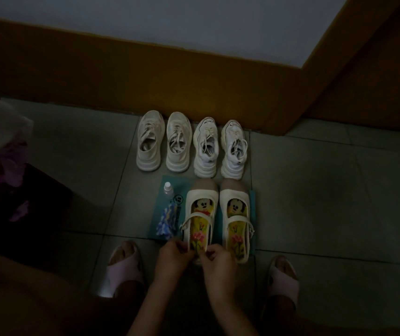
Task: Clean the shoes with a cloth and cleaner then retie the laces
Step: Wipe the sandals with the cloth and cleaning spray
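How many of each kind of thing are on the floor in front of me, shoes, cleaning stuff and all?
lace-up sneakers: 4
strap shoes: 2
slippers, worn on the feet: 2
small bottle: 1
patterned cloth: 1
teal mat: 1
Total: 11

Both forearms reach in from the near edge and converge at centre. The left hand [174, 255] and right hand [214, 259] sit side by side, fingers curled, pinching the near heel of a strap shoe [201, 193].
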Motion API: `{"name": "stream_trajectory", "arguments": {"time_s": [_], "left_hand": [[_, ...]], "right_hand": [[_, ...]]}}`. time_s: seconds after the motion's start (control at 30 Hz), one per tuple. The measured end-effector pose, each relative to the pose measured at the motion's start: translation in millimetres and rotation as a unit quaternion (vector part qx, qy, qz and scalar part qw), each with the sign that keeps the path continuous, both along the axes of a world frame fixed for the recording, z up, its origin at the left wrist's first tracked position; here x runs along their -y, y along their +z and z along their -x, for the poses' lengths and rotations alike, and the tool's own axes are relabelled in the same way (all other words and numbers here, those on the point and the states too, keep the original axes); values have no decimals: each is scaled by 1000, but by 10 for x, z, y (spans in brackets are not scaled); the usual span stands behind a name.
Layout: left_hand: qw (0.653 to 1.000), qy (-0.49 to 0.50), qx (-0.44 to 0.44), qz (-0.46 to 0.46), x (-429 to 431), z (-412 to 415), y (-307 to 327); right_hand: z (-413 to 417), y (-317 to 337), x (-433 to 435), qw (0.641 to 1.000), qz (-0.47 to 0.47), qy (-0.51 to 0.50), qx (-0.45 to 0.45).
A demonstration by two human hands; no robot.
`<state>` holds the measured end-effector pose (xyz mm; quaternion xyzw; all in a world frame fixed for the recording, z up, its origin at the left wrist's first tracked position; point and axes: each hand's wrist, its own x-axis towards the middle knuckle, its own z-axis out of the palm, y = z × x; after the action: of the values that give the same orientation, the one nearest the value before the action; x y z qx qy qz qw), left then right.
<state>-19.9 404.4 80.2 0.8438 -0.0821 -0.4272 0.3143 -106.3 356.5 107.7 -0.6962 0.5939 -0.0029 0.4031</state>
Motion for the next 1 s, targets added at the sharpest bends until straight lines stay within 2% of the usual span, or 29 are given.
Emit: {"name": "stream_trajectory", "arguments": {"time_s": [0.07, 0.23, 0.33, 0.43, 0.77, 0.87, 0.93, 1.0], "left_hand": [[1000, -3, -1, -2, -5, -16, -2], [1000, 10, -14, 0, -15, -34, -31], [1000, 19, -20, 2, -15, -42, -41], [999, 31, -26, -2, -19, -64, -62], [999, 41, -30, 0, -44, -80, -157], [998, 47, -42, 4, -42, -84, -186], [998, 51, -40, 6, -49, -93, -188], [997, 58, -39, 12, -59, -116, -209]], "right_hand": [[-4, -26, -3, 998, 25, 41, -36], [-46, -2, 144, 991, -7, 97, -90], [-100, 49, 268, 976, 2, 147, -158], [-149, 74, 303, 967, 10, 174, -186], [-233, 62, 276, 953, 5, 183, -243], [-247, 83, 288, 956, 14, 181, -233], [-233, 58, 256, 967, 13, 149, -207], [-208, -16, 198, 982, -29, 77, -171]]}}
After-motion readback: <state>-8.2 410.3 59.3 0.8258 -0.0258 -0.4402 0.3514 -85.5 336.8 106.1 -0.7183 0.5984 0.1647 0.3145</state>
